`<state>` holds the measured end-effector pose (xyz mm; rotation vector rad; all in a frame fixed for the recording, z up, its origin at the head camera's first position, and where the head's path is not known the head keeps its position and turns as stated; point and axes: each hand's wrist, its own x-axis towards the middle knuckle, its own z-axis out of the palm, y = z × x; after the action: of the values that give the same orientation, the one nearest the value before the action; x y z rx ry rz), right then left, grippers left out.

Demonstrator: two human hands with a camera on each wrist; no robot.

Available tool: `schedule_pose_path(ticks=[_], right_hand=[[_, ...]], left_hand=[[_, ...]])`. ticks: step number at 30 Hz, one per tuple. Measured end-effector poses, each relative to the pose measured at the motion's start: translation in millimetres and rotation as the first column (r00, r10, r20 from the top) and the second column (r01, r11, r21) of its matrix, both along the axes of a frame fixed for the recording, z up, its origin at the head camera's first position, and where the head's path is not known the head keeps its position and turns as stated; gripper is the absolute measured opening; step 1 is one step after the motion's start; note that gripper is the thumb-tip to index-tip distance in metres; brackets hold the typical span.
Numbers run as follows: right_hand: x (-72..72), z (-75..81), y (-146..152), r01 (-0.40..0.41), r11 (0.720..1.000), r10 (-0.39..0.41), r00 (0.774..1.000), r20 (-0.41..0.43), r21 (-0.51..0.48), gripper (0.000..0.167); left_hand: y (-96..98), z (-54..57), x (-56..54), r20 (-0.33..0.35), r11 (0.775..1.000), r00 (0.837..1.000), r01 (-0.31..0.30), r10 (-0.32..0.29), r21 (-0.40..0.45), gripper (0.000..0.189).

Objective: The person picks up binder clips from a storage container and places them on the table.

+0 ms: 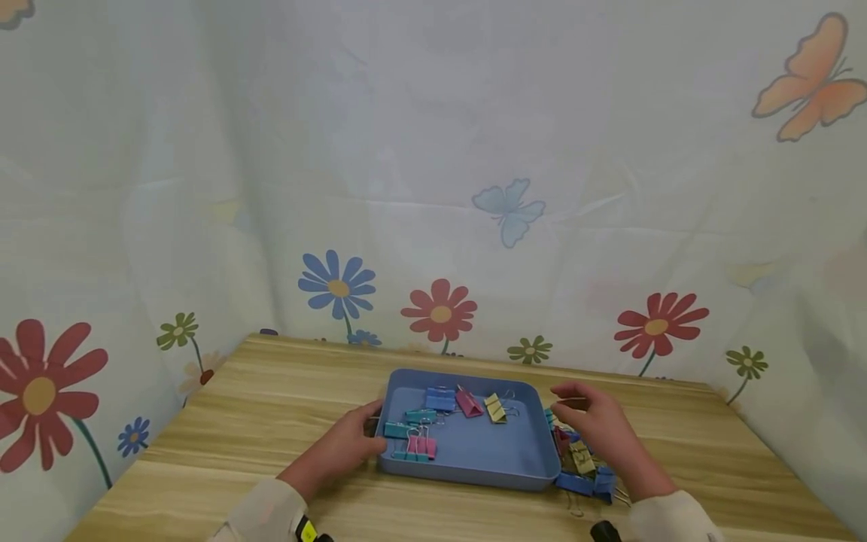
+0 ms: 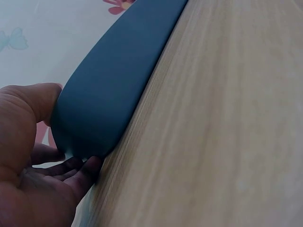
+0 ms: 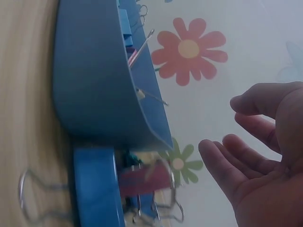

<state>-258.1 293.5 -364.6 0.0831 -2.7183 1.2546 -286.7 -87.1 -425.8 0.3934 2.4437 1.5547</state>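
A blue tray (image 1: 467, 473) stands on the table with several binder clips in it: a blue clip (image 1: 440, 397), a yellow clip (image 1: 495, 409), pink ones and teal ones. My left hand (image 1: 345, 444) grips the tray's left end. In the left wrist view the thumb is at the upper edge of the tray (image 2: 104, 85) and fingertips touch its lower edge. Over the tray's right end hovers my right hand (image 1: 603, 429), fingers apart and loosely bent, holding nothing. Just below it lies a heap of binder clips (image 1: 581, 457), partly hidden by the hand.
The heap sits against the tray's right wall; a blue clip (image 3: 97, 184) there has its wire handles sticking out. Wood-grain table (image 1: 223, 444) surrounds the tray. Behind it hangs a pale curtain (image 1: 406, 150) printed with flowers and butterflies.
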Motion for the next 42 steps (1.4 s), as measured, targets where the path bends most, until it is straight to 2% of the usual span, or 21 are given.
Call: schedule_pose_path(ticks=[5, 10, 15, 26, 31, 34, 38, 42], right_hand=[[-12.6, -2.8, -15.5, -0.022, 0.998, 0.024, 0.999, 0.030, -0.061, 0.039], [-25.3, -4.7, -27.6, 0.001, 0.996, 0.007, 0.996, 0.090, -0.093, 0.038], [-34.8, -7.1, -35.0, 0.000, 0.998, 0.005, 0.995, 0.100, -0.055, 0.037], [-55.8, -14.3, -44.4, -0.070, 0.997, 0.075, 0.987, 0.145, -0.035, 0.038], [-61.6, -17.0, -48.6, -0.053, 0.999, 0.053, 0.985, 0.166, -0.004, 0.038], [-63.6, -18.7, -50.2, -0.040, 0.999, 0.035, 0.990, 0.140, 0.034, 0.035], [-65.4, -20.9, -52.9, -0.009, 0.999, 0.005, 0.995, 0.096, 0.040, 0.028], [-66.9, -23.6, -55.5, 0.030, 0.999, -0.032, 0.994, 0.104, 0.018, 0.023]], left_hand=[[-2.0, -1.0, -0.1, -0.002, 1.000, 1.000, -0.001, 0.001, 0.002, 0.079], [-3.5, -0.8, 0.3, -0.006, 1.000, 1.000, 0.007, -0.007, 0.010, 0.078], [-4.3, -2.8, -1.2, -0.013, 1.000, 1.000, 0.013, -0.013, 0.008, 0.078], [-4.3, -4.0, -1.4, -0.022, 1.000, 1.000, 0.013, -0.013, 0.007, 0.080], [-3.5, -5.7, -2.5, -0.020, 1.000, 1.000, 0.010, -0.010, -0.003, 0.081], [-3.1, -6.6, -3.6, -0.020, 1.000, 1.000, 0.010, -0.010, -0.004, 0.081], [-3.2, -6.6, -4.4, -0.021, 1.000, 1.000, 0.013, -0.013, 0.004, 0.081], [-3.8, -5.9, -4.4, -0.015, 1.000, 1.000, 0.016, -0.016, 0.013, 0.081]])
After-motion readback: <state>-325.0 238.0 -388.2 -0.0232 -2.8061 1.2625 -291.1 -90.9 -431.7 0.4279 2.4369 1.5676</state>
